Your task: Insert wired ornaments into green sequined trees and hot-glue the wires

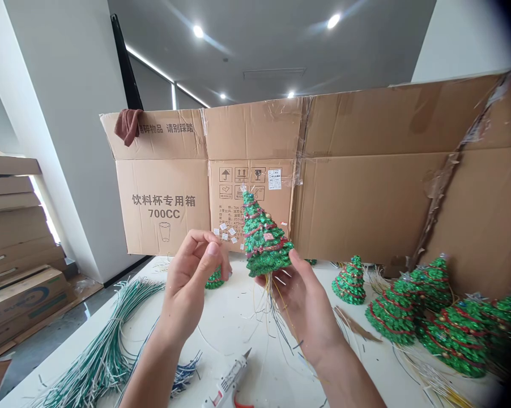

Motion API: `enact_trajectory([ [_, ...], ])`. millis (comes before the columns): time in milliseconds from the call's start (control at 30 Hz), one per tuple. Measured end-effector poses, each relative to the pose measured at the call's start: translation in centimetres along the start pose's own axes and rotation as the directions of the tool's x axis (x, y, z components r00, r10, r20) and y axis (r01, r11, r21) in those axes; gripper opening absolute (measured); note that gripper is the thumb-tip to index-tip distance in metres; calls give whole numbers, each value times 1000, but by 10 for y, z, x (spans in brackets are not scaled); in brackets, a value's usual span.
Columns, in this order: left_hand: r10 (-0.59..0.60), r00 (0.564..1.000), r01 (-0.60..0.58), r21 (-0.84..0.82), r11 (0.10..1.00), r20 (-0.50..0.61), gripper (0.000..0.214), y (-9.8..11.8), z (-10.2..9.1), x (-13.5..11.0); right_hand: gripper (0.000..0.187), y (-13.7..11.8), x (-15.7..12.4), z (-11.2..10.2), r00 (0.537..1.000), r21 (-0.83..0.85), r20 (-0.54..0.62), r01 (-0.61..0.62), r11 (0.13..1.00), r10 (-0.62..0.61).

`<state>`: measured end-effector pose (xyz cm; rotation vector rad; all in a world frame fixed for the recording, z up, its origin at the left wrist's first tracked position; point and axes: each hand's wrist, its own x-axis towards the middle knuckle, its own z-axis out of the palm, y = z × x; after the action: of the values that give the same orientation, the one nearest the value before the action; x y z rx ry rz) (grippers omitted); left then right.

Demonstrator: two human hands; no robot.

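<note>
My right hand grips a small green tinsel Christmas tree near its base and holds it up, slightly tilted, above the table. The tree carries red garlands, small beads, a pink square piece and a pale tip. Thin loose wires hang from beneath it. To the tree's left, apart from it, my left hand is closed in a pinch of thumb and forefinger. Anything between those fingertips is too small or hidden to make out. Behind the left hand stands another little tree, partly covered.
A glue gun lies at the white table's front. Left is a large bundle of green and white wires, with short blue wire pieces beside it. Several decorated trees stand right. A cardboard screen rises behind.
</note>
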<state>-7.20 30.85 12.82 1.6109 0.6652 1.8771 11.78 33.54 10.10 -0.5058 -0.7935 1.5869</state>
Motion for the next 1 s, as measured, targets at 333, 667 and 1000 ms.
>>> enact_trajectory([
  [333,165,981,-193,509,839,99,8,-7,11,-4,28,1,-3,8,994,-89,73,90,992,-84],
  [667,169,982,-187,522,832,82,11,-5,14,-3,52,5,-11,20,961,-258,-36,255,932,-273],
  [1000,-11,999,-6,390,921,41,22,-5,13,-1,73,11,-20,28,888,-325,-84,404,855,-451],
])
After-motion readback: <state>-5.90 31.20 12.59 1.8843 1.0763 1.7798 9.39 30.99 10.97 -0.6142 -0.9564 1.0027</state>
